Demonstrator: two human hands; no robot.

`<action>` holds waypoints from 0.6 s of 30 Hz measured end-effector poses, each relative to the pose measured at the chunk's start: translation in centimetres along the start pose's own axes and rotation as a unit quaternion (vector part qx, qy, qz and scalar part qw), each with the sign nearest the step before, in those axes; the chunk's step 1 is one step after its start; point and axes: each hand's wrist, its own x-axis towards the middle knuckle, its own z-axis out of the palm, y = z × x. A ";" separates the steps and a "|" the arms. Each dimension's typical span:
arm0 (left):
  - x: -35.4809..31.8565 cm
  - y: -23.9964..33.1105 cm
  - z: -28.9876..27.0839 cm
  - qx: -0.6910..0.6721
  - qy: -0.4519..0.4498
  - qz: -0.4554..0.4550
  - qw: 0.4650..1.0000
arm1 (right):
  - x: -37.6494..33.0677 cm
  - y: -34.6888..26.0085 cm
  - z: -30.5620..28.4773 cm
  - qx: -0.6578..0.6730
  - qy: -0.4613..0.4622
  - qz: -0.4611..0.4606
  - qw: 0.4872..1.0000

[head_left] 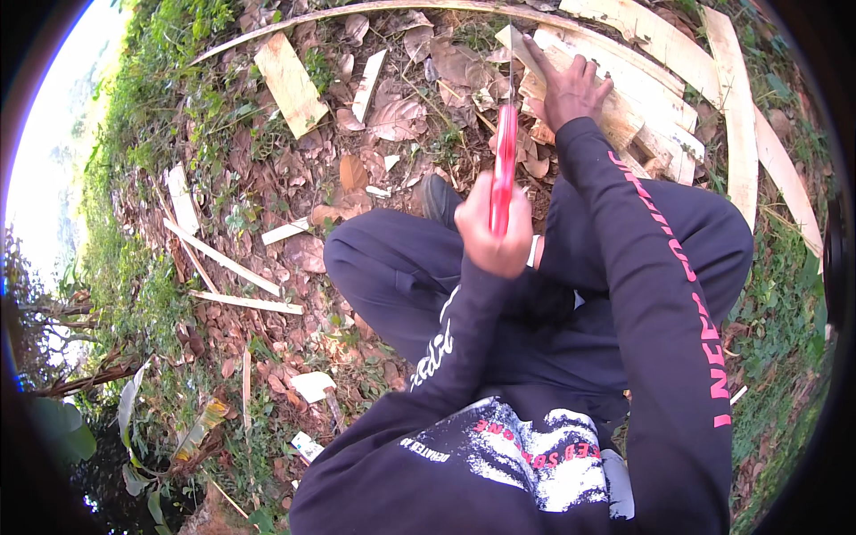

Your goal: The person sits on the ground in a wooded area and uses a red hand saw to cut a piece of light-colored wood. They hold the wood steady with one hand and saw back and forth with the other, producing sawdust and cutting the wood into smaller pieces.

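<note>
My left hand [493, 234] is closed around the red handle of a saw [505, 165], held out ahead of me. Its thin blade is seen nearly edge-on, so the teeth cannot be made out, and it runs up beside the end of a wooden board [520, 50]. My right hand [575, 92] grips that board from above, one finger stretched along it and the others bent over it. Beneath and beside it lie several more pale boards [664, 134], stacked on the ground. Whether the blade touches the wood is unclear.
Long curved wood strips [736, 116] lie at the far right, and one thin strip [357, 9] arches along the far edge. A short plank [292, 85] and several offcuts [223, 257] are scattered on leaf-covered ground to the left. My bent legs [392, 259] sit close below the saw.
</note>
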 end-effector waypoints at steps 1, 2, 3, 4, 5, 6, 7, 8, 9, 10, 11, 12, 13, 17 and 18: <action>-2.5 0.6 -1.4 0.007 -0.016 -0.038 0.999 | -0.1 0.3 0.2 -0.007 -0.003 0.004 1.000; -4.3 1.0 -2.6 0.012 -0.031 -0.038 0.999 | 0.0 0.6 0.4 -0.010 -0.004 0.008 1.000; -5.3 1.3 -3.5 0.020 -0.043 -0.039 0.998 | -0.2 0.9 0.6 -0.018 0.003 0.010 1.000; -5.1 1.2 -3.5 -0.002 -0.031 -0.061 0.998 | -0.2 0.8 0.8 -0.021 0.010 0.009 1.000; -3.6 0.6 -2.4 -0.009 -0.014 -0.026 1.000 | -0.3 0.6 0.8 -0.025 0.020 0.003 0.999; -0.9 1.0 -1.0 0.006 -0.019 -0.025 0.999 | -0.6 0.7 0.9 0.005 0.048 -0.012 0.999; 2.1 -0.8 1.2 0.004 0.003 -0.006 1.000 | -0.7 0.6 0.3 0.006 0.027 -0.011 1.000; 5.4 -2.2 2.7 0.001 -0.015 0.030 0.999 | -0.3 0.2 1.0 0.001 0.035 -0.003 0.999; 7.6 -2.3 4.0 0.018 0.008 0.073 0.997 | 0.1 0.1 1.7 -0.012 0.042 0.008 0.999; 7.4 -2.2 3.7 0.045 0.006 0.107 0.993 | -0.2 -0.2 1.4 0.001 0.020 0.001 1.000; 7.6 -2.1 3.8 0.065 -0.005 0.148 0.987 | -0.2 0.0 0.7 0.009 0.003 0.006 1.000; 5.7 -1.5 3.0 0.025 -0.010 0.064 0.998 | -0.1 0.2 0.3 0.018 -0.014 0.011 1.000; 2.7 -0.4 1.3 -0.014 -0.019 -0.017 1.000 | 0.1 0.3 0.2 0.009 -0.005 0.014 1.000; -4.8 1.2 -3.9 0.029 -0.032 -0.023 0.999 | -0.3 0.6 0.4 -0.008 0.008 0.008 1.000; -4.3 0.6 -3.5 0.017 -0.029 -0.020 0.999 | -0.2 0.9 0.5 -0.007 0.001 0.013 1.000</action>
